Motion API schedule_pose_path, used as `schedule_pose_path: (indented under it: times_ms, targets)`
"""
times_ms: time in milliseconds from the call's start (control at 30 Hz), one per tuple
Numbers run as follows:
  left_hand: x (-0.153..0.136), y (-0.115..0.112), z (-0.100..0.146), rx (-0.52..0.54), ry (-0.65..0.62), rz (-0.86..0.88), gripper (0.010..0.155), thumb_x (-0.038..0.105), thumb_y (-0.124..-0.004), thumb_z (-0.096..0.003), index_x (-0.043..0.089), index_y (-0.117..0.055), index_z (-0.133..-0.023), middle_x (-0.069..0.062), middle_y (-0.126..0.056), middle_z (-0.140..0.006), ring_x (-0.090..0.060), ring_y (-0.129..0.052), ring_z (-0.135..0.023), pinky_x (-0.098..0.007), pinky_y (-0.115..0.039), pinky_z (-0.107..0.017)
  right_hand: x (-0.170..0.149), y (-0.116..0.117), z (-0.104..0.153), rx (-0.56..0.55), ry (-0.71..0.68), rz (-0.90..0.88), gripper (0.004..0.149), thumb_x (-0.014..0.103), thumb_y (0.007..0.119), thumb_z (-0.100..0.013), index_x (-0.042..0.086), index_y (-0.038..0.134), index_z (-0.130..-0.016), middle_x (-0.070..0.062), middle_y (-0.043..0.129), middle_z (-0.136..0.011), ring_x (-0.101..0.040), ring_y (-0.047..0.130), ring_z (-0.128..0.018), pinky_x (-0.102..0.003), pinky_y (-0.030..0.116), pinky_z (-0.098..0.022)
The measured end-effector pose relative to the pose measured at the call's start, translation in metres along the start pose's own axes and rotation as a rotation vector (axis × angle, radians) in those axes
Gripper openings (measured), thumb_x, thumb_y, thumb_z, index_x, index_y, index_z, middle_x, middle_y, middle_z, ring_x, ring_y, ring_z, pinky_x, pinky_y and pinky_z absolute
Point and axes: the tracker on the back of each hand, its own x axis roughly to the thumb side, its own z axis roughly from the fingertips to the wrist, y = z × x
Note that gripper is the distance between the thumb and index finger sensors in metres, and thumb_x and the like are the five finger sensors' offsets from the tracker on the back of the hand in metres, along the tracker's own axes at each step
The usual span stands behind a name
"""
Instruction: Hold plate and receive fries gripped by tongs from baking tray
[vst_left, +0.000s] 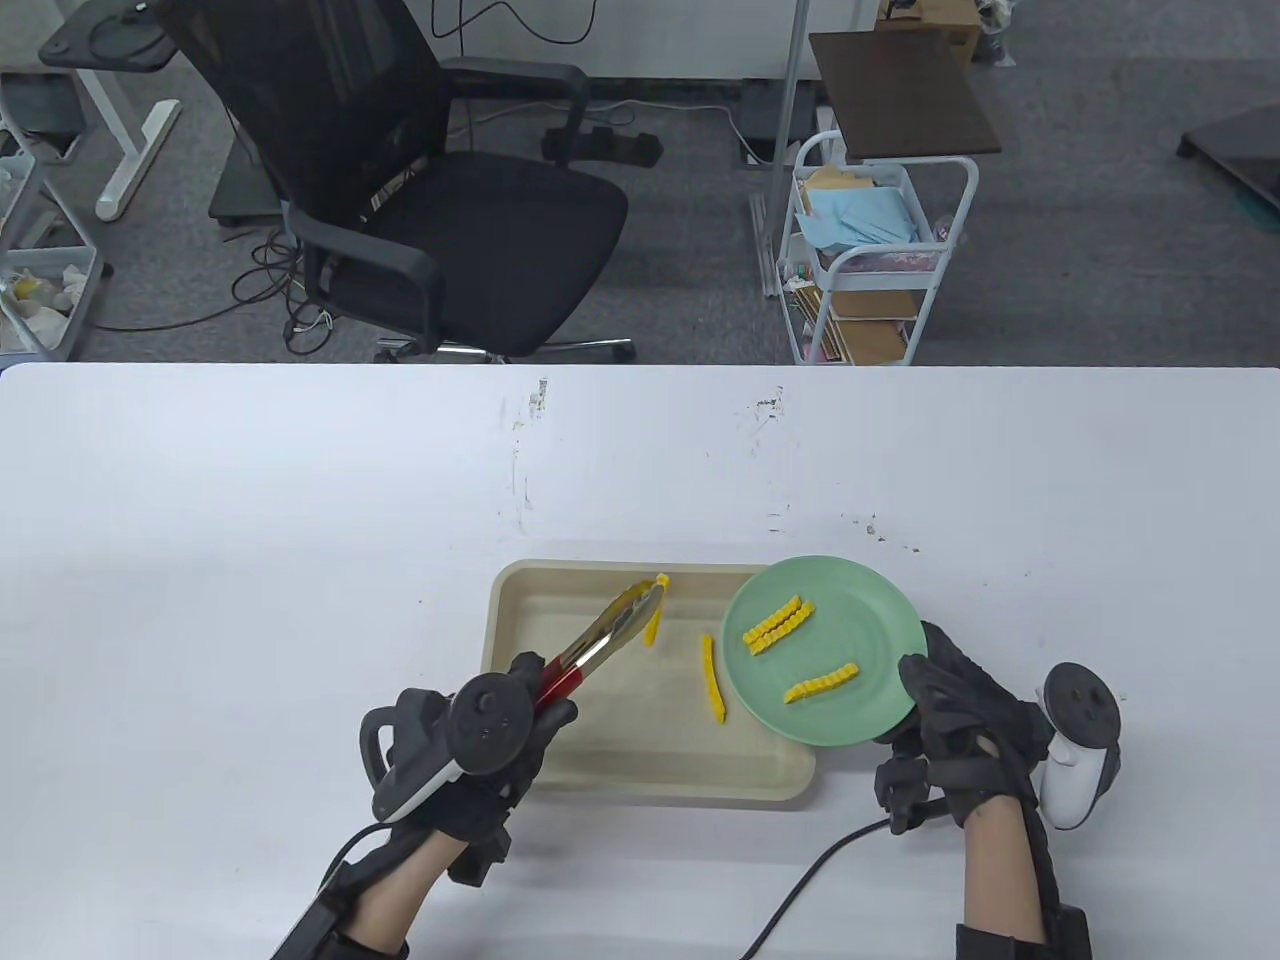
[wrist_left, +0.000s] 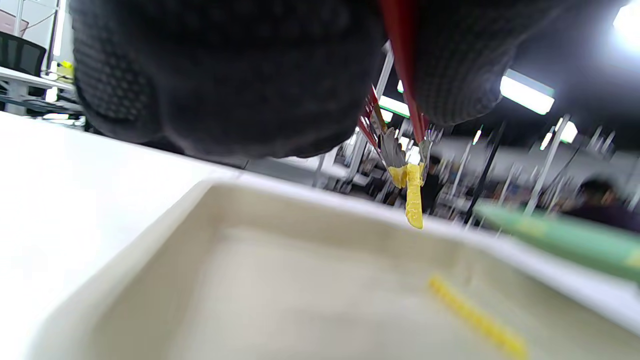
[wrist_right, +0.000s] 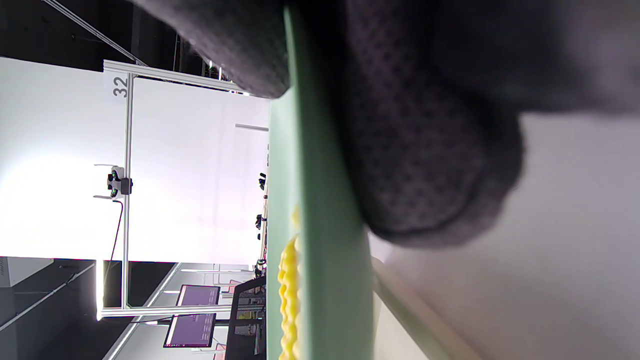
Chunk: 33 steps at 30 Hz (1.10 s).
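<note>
My left hand (vst_left: 480, 745) grips the red-handled metal tongs (vst_left: 600, 640). Their tips pinch a yellow crinkle fry (vst_left: 655, 615) above the far part of the beige baking tray (vst_left: 620, 770); the fry hangs from the tips in the left wrist view (wrist_left: 414, 197). One more fry (vst_left: 714, 680) lies in the tray. My right hand (vst_left: 960, 730) holds the green plate (vst_left: 870, 640) by its right rim, over the tray's right end. Three fries (vst_left: 778, 625) lie on the plate. The right wrist view shows the plate edge-on (wrist_right: 325, 250) between my fingers.
The white table (vst_left: 250, 520) spreads wide around the tray. A black office chair (vst_left: 420, 200) and a white trolley (vst_left: 870, 260) stand beyond the table's far edge. A black cable (vst_left: 810, 880) runs along the table near my right wrist.
</note>
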Motion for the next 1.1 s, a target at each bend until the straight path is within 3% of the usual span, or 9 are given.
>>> schedule_pose_path:
  times_ms: [67,167,400,567,900,1100]
  targets:
    - [0.007,0.007,0.001,0.039,-0.06,0.089,0.064,0.052,-0.079,-0.0541,0.007,-0.076,-0.099,-0.005,-0.103,-0.057,-0.006,-0.101,-0.015,-0.049,-0.088,-0.043,0.0,0.0,0.0,0.0,0.003,-0.002,0.055,0.024,0.078,-0.046,0.003,0.061,-0.094,-0.02,0.088,-0.069,-0.029,0.108,-0.015,-0.033,0.092,-0.004]
    - [0.023,0.008,0.002,-0.005,-0.121,0.139,0.064,0.053,-0.079,-0.0542,0.008,-0.075,-0.099,-0.004,-0.103,-0.058,-0.006,-0.101,-0.015,-0.049,-0.088,-0.044,0.0,0.001,0.0,0.003,0.006,0.001,0.055,0.024,0.078,-0.045,0.003,0.062,-0.094,-0.02,0.088,-0.069,-0.029,0.107,-0.015,-0.033,0.092,-0.004]
    - [0.055,-0.016,-0.004,-0.162,-0.192,0.13,0.064,0.053,-0.079,-0.0546,0.008,-0.075,-0.1,-0.004,-0.103,-0.058,-0.006,-0.1,-0.016,-0.049,-0.087,-0.045,0.001,0.006,0.0,0.025,0.0,0.017,0.055,0.025,0.078,-0.045,0.003,0.061,-0.094,-0.02,0.088,-0.069,-0.029,0.107,-0.015,-0.033,0.092,-0.004]
    - [0.068,-0.028,-0.009,-0.198,-0.19,0.066,0.064,0.053,-0.078,-0.0546,0.008,-0.075,-0.1,-0.004,-0.103,-0.059,-0.006,-0.1,-0.017,-0.049,-0.087,-0.045,0.001,0.008,0.0,0.03,0.001,0.025,0.055,0.024,0.078,-0.046,0.003,0.062,-0.094,-0.02,0.088,-0.069,-0.03,0.107,-0.015,-0.033,0.092,-0.004]
    - [0.072,-0.036,-0.017,-0.241,-0.175,0.054,0.068,0.056,-0.077,-0.0543,0.007,-0.072,-0.102,-0.004,-0.102,-0.06,-0.006,-0.1,-0.018,-0.05,-0.086,-0.045,0.0,0.008,-0.001,0.031,0.003,0.027,0.055,0.024,0.078,-0.046,0.003,0.062,-0.094,-0.02,0.088,-0.069,-0.03,0.107,-0.015,-0.033,0.092,-0.004]
    - [0.055,-0.019,-0.011,-0.186,-0.133,0.092,0.08,0.063,-0.07,-0.0545,0.001,-0.065,-0.104,-0.004,-0.098,-0.065,-0.004,-0.099,-0.021,-0.05,-0.086,-0.043,0.0,0.008,-0.001,0.03,0.004,0.018,0.055,0.024,0.077,-0.046,0.003,0.061,-0.094,-0.02,0.088,-0.07,-0.03,0.107,-0.015,-0.033,0.092,-0.004]
